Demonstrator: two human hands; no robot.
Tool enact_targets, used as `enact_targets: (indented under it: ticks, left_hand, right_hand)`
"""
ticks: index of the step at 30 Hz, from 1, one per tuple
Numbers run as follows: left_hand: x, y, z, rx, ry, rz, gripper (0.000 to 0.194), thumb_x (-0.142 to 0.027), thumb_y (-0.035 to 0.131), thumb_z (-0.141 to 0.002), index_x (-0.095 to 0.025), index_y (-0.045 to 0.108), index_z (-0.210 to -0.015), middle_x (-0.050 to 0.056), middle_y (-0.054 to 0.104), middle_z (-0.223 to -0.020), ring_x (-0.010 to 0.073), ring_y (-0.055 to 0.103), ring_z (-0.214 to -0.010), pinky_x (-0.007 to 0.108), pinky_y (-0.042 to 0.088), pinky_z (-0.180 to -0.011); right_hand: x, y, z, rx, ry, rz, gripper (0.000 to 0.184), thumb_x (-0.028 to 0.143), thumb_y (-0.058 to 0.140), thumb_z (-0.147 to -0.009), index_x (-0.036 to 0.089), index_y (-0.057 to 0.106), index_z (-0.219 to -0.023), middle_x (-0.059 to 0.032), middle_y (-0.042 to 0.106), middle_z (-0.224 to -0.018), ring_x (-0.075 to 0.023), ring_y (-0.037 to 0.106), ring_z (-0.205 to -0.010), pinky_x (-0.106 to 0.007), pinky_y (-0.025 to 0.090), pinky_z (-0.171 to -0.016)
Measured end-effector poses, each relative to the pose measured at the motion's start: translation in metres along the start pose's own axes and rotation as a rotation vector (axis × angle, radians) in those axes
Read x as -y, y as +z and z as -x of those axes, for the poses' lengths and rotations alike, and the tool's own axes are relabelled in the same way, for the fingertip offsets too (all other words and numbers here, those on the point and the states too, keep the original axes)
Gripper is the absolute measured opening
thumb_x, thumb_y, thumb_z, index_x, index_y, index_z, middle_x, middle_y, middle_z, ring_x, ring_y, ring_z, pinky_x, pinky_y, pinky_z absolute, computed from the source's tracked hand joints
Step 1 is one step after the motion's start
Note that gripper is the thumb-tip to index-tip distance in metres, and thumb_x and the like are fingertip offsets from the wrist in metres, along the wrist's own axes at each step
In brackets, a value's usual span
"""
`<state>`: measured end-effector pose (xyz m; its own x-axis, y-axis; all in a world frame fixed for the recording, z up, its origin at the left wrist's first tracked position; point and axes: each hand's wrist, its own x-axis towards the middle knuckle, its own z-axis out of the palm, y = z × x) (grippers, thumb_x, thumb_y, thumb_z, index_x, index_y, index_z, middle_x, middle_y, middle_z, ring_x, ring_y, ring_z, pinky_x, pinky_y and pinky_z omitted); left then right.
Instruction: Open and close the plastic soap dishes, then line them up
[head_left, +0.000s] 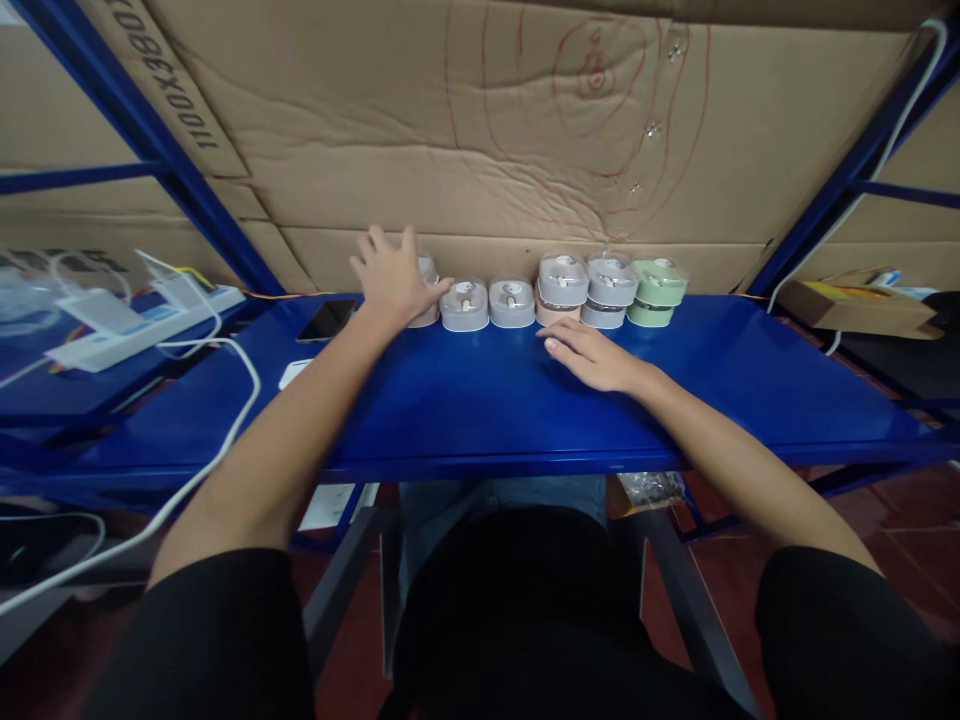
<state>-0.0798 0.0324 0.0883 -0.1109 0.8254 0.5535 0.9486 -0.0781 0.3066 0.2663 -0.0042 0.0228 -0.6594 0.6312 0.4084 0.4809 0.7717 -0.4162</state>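
Observation:
My left hand (391, 277), fingers spread, is at a small clear-lidded container (428, 290) at the left end of a row; the hand hides most of it, and I cannot tell whether they touch. To its right sit two single grey containers (464, 308) with clear lids. Farther right come stacks of two: a grey one (562, 282) on a pinkish one (556, 313), two grey ones (607, 284), and two green ones (660, 284). My right hand (591, 357) hovers or rests, fingers stretched out, just in front of the pinkish container, holding nothing.
The containers stand at the back of a blue shelf table (480, 400), against a cardboard panel (360, 190). A dark phone (327, 320) lies left. A white power strip (142, 330) and a white cable (251, 375) are farther left. An open cardboard box (855, 308) lies right.

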Motion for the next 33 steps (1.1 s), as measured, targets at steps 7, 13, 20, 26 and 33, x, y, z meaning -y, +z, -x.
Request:
enact_targets:
  ticks: [7, 13, 20, 26, 33]
  left_hand:
    - [0.02, 0.017, -0.019, 0.195, -0.269, -0.117, 0.098, -0.074, 0.08, -0.084, -0.012, 0.059, -0.157, 0.031, 0.054, -0.162, 0.0534, 0.06, -0.144, 0.064, 0.047, -0.111]
    - [0.023, 0.006, 0.016, 0.018, 0.048, 0.124, 0.101, -0.074, 0.067, -0.092, -0.008, 0.051, -0.166, 0.015, 0.059, -0.16, 0.046, 0.045, -0.157, 0.061, 0.034, -0.128]
    - [-0.028, 0.009, 0.085, 0.412, 0.683, 0.474, 0.081, -0.043, 0.077, -0.085, -0.021, 0.058, -0.161, 0.017, 0.057, -0.169, 0.0406, 0.052, -0.16, 0.058, 0.039, -0.138]
    - [-0.048, 0.026, 0.119, 0.573, 0.637, 0.596, 0.109, -0.036, 0.087, -0.077, -0.024, 0.04, -0.174, 0.021, 0.048, -0.177, 0.0447, 0.05, -0.164, 0.064, 0.042, -0.137]
    - [-0.039, 0.038, 0.118, 0.558, 0.449, 0.732, 0.128, -0.053, 0.098, -0.075, -0.021, 0.03, -0.179, 0.024, 0.064, -0.161, 0.0457, 0.061, -0.154, 0.066, 0.047, -0.131]
  right_hand:
    - [-0.002, -0.001, 0.0, -0.007, 0.002, 0.003, 0.082, 0.084, 0.034, -0.114, 0.021, 0.076, -0.144, -0.0178, 0.074, -0.141, -0.0356, 0.07, -0.135, -0.061, 0.054, -0.124]
    - [-0.002, -0.001, -0.001, -0.054, 0.012, 0.009, 0.082, 0.085, 0.035, -0.113, 0.021, 0.076, -0.144, -0.0191, 0.074, -0.142, -0.0365, 0.072, -0.129, -0.063, 0.056, -0.121]
    - [0.006, -0.01, 0.001, -0.204, -0.023, 0.045, 0.109, 0.09, 0.08, -0.086, 0.025, 0.053, -0.17, -0.0213, 0.054, -0.172, -0.0461, 0.05, -0.162, -0.069, 0.042, -0.135]
    - [0.011, -0.005, 0.004, 0.092, -0.072, -0.024, 0.124, 0.077, 0.096, -0.074, 0.027, 0.049, -0.176, -0.0191, 0.062, -0.168, -0.0476, 0.06, -0.154, -0.069, 0.05, -0.129]
    - [0.011, -0.013, 0.003, 0.037, -0.023, -0.044, 0.104, 0.075, 0.091, -0.081, 0.026, 0.06, -0.168, -0.0173, 0.073, -0.155, -0.0439, 0.072, -0.139, -0.067, 0.057, -0.12]
